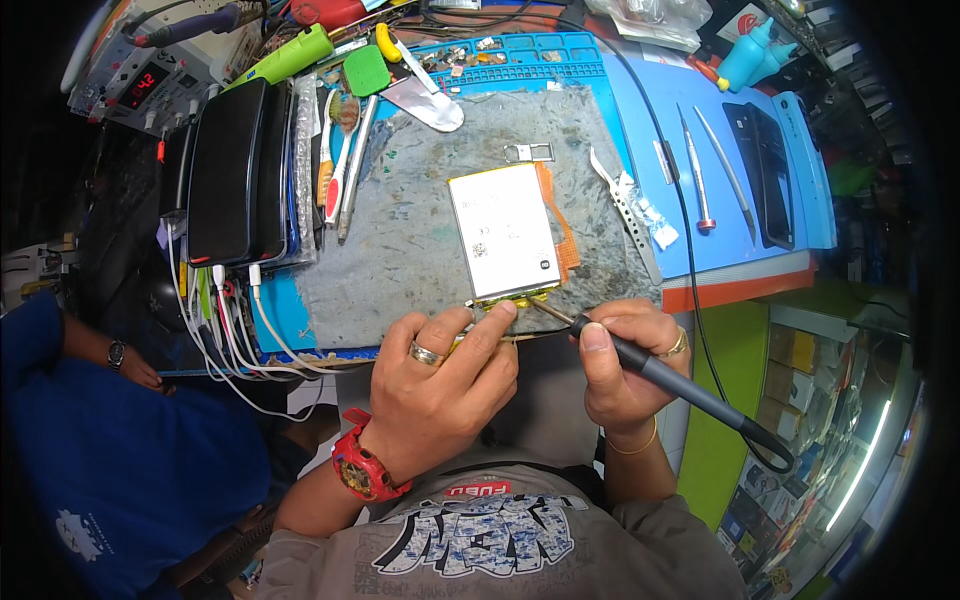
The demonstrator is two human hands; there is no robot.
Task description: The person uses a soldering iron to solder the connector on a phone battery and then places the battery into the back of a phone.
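A white, flat phone battery (503, 225) lies on the stained grey cloth mat (400, 220), its near edge lined with yellow tape (541, 296). My left hand (440, 370) is closed at that near edge, the index fingertip pressing on the taped strip; the thumb is hidden. In my right hand (632, 360) is a soldering iron (690, 392) with a dark handle, gripped like a pen. Its metal tip reaches the taped edge, right beside my left fingertips. An orange flex strip (565, 235) runs along the battery's right side.
Tweezers (622, 212), a screwdriver (697, 170) and a black phone frame (768, 175) lie right. Stacked phones (228, 170) with white cables stand left, beside brushes (340, 165). A blue parts tray (500, 62) is behind. Another person's arm (90, 345) is at left.
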